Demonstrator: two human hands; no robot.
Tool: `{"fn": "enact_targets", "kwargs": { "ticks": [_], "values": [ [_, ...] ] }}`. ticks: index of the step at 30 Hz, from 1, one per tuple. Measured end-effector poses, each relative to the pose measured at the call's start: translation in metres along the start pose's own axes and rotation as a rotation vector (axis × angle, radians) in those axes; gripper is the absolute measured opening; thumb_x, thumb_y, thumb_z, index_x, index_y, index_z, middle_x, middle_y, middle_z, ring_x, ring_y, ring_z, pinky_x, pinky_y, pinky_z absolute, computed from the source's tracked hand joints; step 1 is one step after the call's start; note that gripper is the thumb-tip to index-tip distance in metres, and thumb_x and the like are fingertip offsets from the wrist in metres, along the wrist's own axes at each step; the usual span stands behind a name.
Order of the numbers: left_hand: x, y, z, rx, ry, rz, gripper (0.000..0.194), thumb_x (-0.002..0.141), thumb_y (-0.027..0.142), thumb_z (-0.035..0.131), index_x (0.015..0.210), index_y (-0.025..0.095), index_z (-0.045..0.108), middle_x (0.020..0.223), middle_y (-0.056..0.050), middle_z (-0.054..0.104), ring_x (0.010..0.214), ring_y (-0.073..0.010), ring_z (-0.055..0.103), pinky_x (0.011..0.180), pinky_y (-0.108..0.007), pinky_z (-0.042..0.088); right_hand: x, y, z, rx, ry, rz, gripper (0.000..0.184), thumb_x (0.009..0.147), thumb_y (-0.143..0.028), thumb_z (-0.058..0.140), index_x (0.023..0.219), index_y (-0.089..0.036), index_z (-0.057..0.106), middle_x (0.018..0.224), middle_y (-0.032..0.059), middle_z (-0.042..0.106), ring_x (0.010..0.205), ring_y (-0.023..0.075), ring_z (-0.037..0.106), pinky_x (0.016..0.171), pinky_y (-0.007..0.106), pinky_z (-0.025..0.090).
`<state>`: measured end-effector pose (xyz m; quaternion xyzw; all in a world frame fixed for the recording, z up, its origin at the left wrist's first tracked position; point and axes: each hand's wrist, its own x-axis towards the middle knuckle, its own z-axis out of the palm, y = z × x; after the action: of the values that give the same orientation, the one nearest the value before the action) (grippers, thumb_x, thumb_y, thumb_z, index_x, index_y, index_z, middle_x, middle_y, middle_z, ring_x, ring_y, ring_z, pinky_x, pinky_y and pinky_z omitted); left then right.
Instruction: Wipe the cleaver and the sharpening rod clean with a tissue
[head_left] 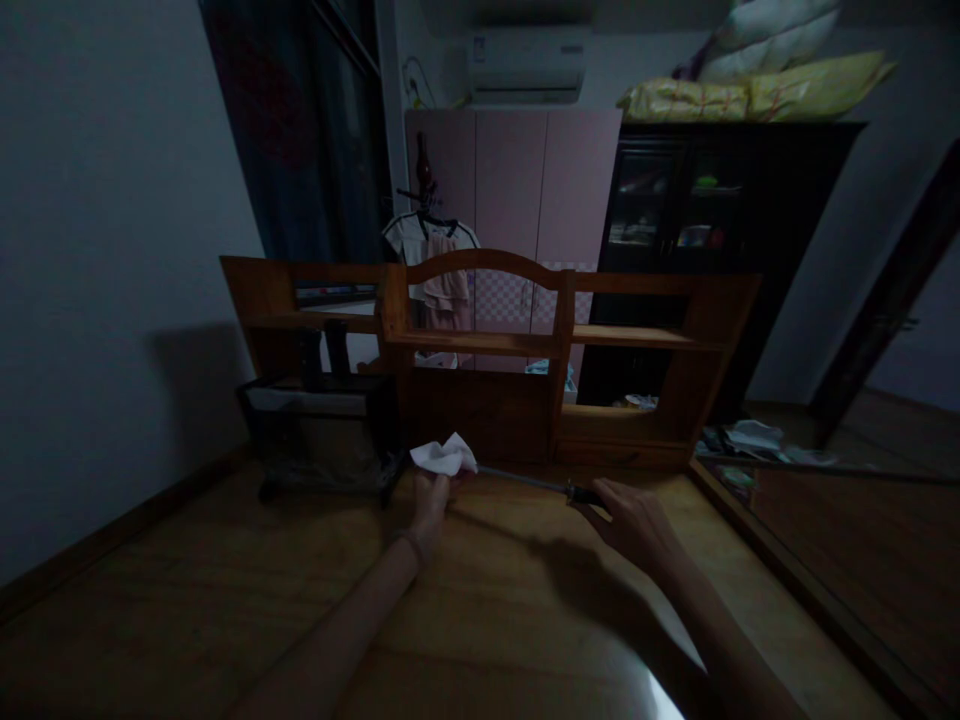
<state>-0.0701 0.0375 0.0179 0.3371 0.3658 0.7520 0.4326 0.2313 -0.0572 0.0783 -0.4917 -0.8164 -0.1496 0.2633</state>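
Note:
A thin sword with a long grey blade (pixel 521 480) and a dark handle (pixel 589 496) is held level above the wooden surface. My right hand (pixel 636 518) is closed around the handle, just behind the small guard. At the blade's other end, my left hand (pixel 432 496) is closed on a crumpled white tissue (pixel 446 457). The tissue covers that end of the blade, so the tip is hidden. The fingers of my left hand are partly hidden by the tissue.
A wooden shelf unit (pixel 480 345) stands just beyond my hands. To the left is a dark rack (pixel 319 430) with two black upright objects on top. A raised wooden edge (pixel 787 570) runs along the right side. Pink cabinets (pixel 510 190) stand farther back.

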Motion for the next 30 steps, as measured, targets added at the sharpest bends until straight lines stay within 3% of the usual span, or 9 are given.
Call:
{"fn": "enact_targets", "kwargs": {
  "ticks": [11, 19, 26, 30],
  "values": [
    [-0.011, 0.008, 0.005, -0.250, -0.215, -0.221, 0.021, 0.070, 0.021, 0.068, 0.088, 0.013, 0.064, 0.088, -0.010, 0.072, 0.090, -0.0258, 0.067, 0.086, -0.043, 0.052, -0.002, 0.006, 0.003, 0.018, 0.009, 0.018, 0.021, 0.090, -0.039, 0.050, 0.095, -0.022, 0.060, 0.086, 0.0058, 0.069, 0.074, 0.0189, 0.065, 0.062, 0.026, 0.043],
    [-0.009, 0.018, 0.010, -0.409, -0.280, -0.353, 0.018, 0.074, 0.015, 0.070, 0.092, 0.014, 0.066, 0.097, -0.007, 0.071, 0.093, -0.0214, 0.066, 0.087, -0.034, 0.054, -0.002, 0.004, 0.000, 0.011, 0.045, 0.033, 0.024, 0.090, -0.042, 0.047, 0.089, -0.021, 0.060, 0.081, 0.0061, 0.070, 0.068, 0.0185, 0.065, 0.057, 0.026, 0.040],
    [-0.032, 0.026, 0.023, -0.311, -0.284, -0.291, 0.033, 0.063, 0.016, 0.080, 0.093, 0.014, 0.067, 0.101, -0.007, 0.070, 0.099, -0.0259, 0.064, 0.089, -0.038, 0.052, -0.002, -0.001, 0.002, 0.067, 0.024, 0.052, 0.024, 0.090, -0.042, 0.047, 0.086, -0.021, 0.059, 0.081, 0.0056, 0.070, 0.066, 0.0178, 0.065, 0.055, 0.025, 0.039],
    [-0.050, 0.026, 0.028, -0.193, -0.339, -0.339, 0.034, 0.058, 0.018, 0.082, 0.089, 0.013, 0.068, 0.098, -0.008, 0.070, 0.093, -0.0247, 0.065, 0.086, -0.039, 0.053, -0.002, -0.007, 0.006, 0.120, -0.007, 0.059, 0.024, 0.089, -0.043, 0.048, 0.088, -0.022, 0.059, 0.083, 0.0049, 0.070, 0.069, 0.0179, 0.065, 0.058, 0.025, 0.039]
  ]
}}
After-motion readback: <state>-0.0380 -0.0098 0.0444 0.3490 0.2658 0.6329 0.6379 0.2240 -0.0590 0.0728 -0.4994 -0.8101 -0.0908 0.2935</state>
